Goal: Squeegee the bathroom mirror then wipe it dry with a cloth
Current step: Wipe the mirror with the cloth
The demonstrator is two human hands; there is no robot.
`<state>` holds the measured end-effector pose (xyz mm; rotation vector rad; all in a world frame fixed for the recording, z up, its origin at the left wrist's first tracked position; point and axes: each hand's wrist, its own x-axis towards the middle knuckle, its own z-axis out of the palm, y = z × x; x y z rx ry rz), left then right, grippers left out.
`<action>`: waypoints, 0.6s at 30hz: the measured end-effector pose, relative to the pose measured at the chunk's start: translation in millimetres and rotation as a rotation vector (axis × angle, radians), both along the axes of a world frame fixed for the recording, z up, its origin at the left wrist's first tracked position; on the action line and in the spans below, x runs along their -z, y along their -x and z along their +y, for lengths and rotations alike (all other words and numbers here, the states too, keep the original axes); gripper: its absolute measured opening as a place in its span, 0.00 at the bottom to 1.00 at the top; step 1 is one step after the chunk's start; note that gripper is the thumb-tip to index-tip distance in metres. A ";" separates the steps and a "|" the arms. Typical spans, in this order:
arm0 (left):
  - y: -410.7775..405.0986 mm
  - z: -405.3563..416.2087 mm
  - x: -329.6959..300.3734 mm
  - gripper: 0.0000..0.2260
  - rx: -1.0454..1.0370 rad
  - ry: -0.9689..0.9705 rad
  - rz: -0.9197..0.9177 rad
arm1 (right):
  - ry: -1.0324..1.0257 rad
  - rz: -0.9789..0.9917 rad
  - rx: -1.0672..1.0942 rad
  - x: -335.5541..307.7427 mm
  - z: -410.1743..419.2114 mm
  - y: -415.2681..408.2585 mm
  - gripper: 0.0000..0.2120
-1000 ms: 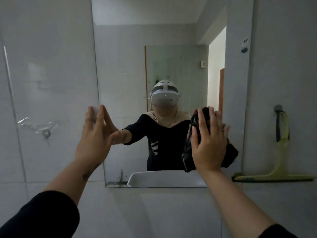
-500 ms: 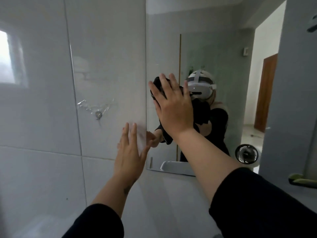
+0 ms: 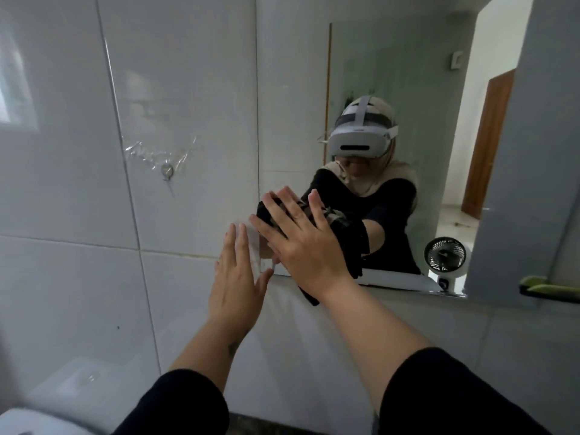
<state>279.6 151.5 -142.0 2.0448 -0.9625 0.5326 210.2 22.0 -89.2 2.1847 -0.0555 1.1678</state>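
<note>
The frameless mirror [image 3: 376, 73] hangs on the tiled wall and fills the upper right of the head view. My right hand [image 3: 306, 243] lies flat, fingers spread, pressing a dark cloth [image 3: 354, 243] against the mirror's lower left corner. Part of the cloth hangs below the mirror's bottom edge. My left hand [image 3: 237, 282] rests flat and open on the tile just left of that corner, fingers together. A yellow-green squeegee [image 3: 547, 287] shows at the right edge, only its blade end in view.
A clear stick-on wall hook [image 3: 166, 171] sits on the tile left of the mirror. The mirror reflects a person in a headset, a small fan [image 3: 445, 255] and a wooden door [image 3: 489, 146]. A white fixture edge [image 3: 37, 423] shows at the bottom left.
My right hand has swept the cloth from the mirror's right side to its left edge, then down to the lower left corner. My left hand slid lower along the edge. The view turned left.
</note>
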 end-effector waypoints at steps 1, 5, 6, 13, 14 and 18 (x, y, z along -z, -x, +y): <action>3.2 -2.7 0.2 0.40 0.013 0.006 -0.021 | -0.007 0.000 -0.006 1.5 -3.5 5.8 0.28; 17.6 -14.8 -4.2 0.43 0.041 0.006 -0.100 | -0.068 -0.039 0.005 6.5 -19.2 30.0 0.28; 20.8 -18.1 -5.3 0.43 0.027 -0.019 -0.127 | -0.085 -0.062 0.025 7.8 -23.8 36.7 0.28; 39.7 -42.0 1.5 0.39 -0.055 -0.127 -0.206 | -0.153 -0.198 0.122 16.2 -59.4 86.8 0.22; 40.6 -45.2 2.7 0.39 -0.053 -0.119 -0.199 | -0.168 -0.215 0.129 18.5 -64.9 93.3 0.22; 39.8 -53.3 7.0 0.38 -0.068 -0.088 -0.202 | -0.222 -0.275 0.140 28.5 -87.4 120.6 0.23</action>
